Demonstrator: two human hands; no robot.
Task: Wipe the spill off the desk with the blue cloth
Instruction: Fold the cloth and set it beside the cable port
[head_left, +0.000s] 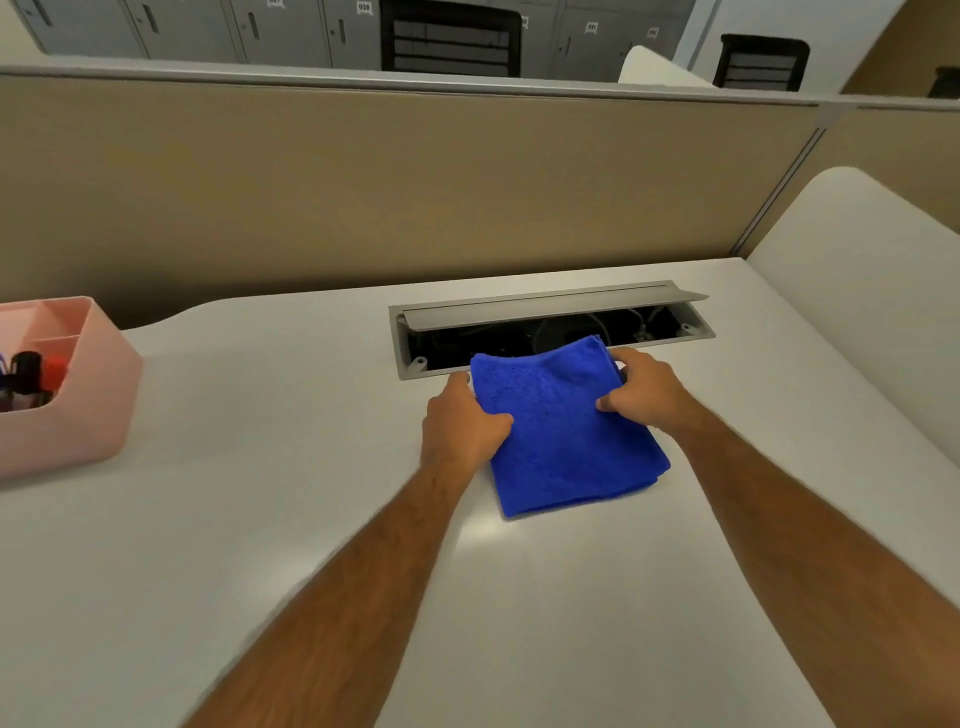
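Two bare forearms reach in from the near edge of the white desk (260, 519) and meet at the blue cloth (561, 436), which lies folded into a thick square on the desktop. Everything else here sits in relation to that cloth.

The left hand (460, 421) grips the cloth's left edge, thumb curled over the top of the fabric and the other fingers tucked out of sight beneath or beside it. The right hand (641, 387) holds the cloth's far right corner, thumb pressed onto the top and fingers wrapped round the edge. The cloth's far edge is raised off the desk between the two hands, while its near edge rests flat.

Just beyond the cloth is a grey cable tray (550, 332) sunk into the desk, its lid propped open; inside it are dark cables (too dim to count). The raised far edge of the cloth overlaps the tray's near rim.

Well to the left of the cloth stands a pink organiser (78, 405), with compartments holding a black and a red item, possibly pens.

Behind the cloth and tray rises a beige partition (363, 182).
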